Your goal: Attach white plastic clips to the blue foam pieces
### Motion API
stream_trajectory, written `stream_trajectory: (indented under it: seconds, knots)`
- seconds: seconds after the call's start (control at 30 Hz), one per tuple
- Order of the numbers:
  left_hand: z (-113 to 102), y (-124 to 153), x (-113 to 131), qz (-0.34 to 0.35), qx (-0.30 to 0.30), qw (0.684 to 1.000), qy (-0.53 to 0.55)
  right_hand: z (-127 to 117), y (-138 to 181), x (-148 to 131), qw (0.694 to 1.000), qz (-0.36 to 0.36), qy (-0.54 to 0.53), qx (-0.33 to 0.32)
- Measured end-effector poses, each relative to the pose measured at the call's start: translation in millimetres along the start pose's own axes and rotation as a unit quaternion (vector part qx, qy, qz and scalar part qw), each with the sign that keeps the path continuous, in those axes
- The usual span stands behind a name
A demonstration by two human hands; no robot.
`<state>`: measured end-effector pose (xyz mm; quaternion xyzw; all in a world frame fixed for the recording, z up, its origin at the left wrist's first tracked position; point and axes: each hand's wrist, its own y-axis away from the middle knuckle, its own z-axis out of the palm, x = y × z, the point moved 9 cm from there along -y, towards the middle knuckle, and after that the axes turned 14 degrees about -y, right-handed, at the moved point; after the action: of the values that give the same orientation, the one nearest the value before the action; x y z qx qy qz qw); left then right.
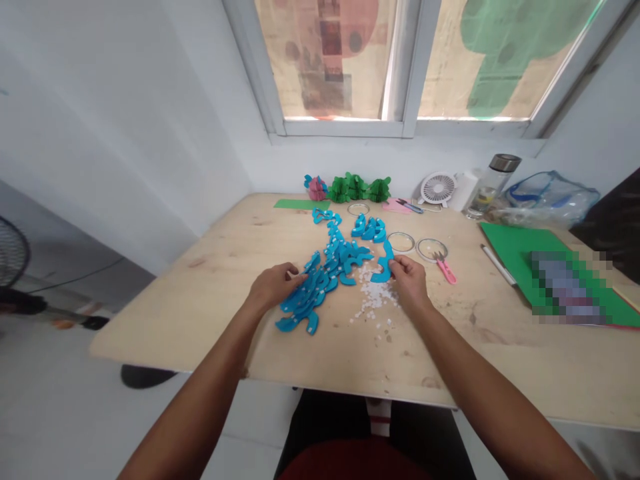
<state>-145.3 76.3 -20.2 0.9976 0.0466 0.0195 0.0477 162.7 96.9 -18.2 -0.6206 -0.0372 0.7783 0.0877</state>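
Note:
A heap of blue curved foam cut-outs [325, 273] lies in the middle of the wooden table [200, 293]. My left hand [273, 285] rests on the heap's left side, fingers curled onto a blue piece. My right hand [411, 281] pinches one blue crescent-shaped piece [384, 263] at its lower end. Between the hands lies a scatter of small white paper bits [373, 299]. More blue pieces [369, 229] sit further back.
Two clear rings [401, 241] and pink scissors [445, 267] lie right of the pile. Green foam sheets [520, 257], a pen [495, 264], a small white fan [437, 189], a jar [493, 183], a plastic bag [550, 197] and green and pink paper decorations [350, 188] line the back and right.

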Motion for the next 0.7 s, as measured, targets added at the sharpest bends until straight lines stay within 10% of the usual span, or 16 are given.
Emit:
stream_trajectory:
  seconds: [0.37,0.7]
  knots:
    - [-8.8,-0.4,11.4,0.01,0.027,0.996,-0.08,1.3,1.0,-0.1,1.0,0.001,-0.008,-0.001]
    - [-21.6,17.3,34.8,-0.016,0.182,0.965,-0.187,3.1,0.9,1.9,0.999,0.009,-0.03,-0.01]
